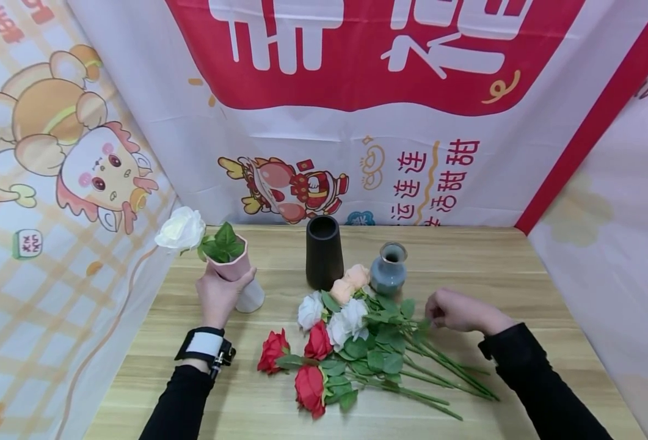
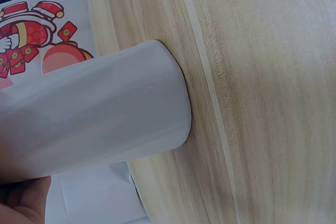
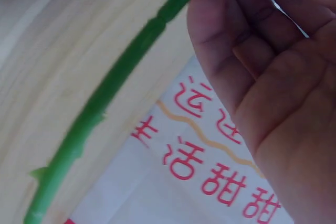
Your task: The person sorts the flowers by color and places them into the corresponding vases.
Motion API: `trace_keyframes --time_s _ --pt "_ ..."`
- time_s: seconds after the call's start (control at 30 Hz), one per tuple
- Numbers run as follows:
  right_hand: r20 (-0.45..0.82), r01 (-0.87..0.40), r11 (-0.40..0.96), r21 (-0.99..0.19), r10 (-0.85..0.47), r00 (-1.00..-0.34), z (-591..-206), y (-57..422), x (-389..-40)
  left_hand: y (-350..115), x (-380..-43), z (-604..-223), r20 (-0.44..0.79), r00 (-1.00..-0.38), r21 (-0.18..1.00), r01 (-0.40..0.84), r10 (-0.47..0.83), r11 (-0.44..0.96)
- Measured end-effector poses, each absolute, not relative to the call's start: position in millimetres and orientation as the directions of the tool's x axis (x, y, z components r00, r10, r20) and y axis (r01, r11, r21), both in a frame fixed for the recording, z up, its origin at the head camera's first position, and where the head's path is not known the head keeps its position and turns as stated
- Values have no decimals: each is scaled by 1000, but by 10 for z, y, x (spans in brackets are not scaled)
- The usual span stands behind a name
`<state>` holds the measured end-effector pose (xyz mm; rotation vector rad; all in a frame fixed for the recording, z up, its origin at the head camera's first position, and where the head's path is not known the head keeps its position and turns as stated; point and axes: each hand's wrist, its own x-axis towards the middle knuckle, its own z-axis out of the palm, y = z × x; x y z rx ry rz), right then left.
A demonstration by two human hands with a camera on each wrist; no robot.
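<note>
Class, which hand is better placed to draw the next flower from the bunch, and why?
Probably the right hand: it is beside the flower stems, and the right wrist view shows a green stem at its fingertips. The left hand is farther off, gripping the pink-and-white vase.

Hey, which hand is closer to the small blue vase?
Your right hand: it's just right of the blue vase. Your left hand is farther left, gripping the pink-white vase.
</note>
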<state>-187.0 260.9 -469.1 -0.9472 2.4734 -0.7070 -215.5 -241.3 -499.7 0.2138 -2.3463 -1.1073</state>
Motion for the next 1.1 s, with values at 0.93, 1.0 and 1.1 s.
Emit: trace_keyframes --time_s 0.93,1.0,1.1 --pt "336 -671 648 -359 -581 -741 -4305 2173 -1644 -2432 -2149 -5020 403 -846 756 93 -349 648" --pt "360 -658 658 -367 -552 -753 -4307 2145 -1623 -2430 -2153 -5021 404 -847 752 92 -346 653" --pt "399 -646 655 -393 -511 -761 -4307 2107 -1591 -2429 -2163 -5024 407 -847 747 93 -342 658"
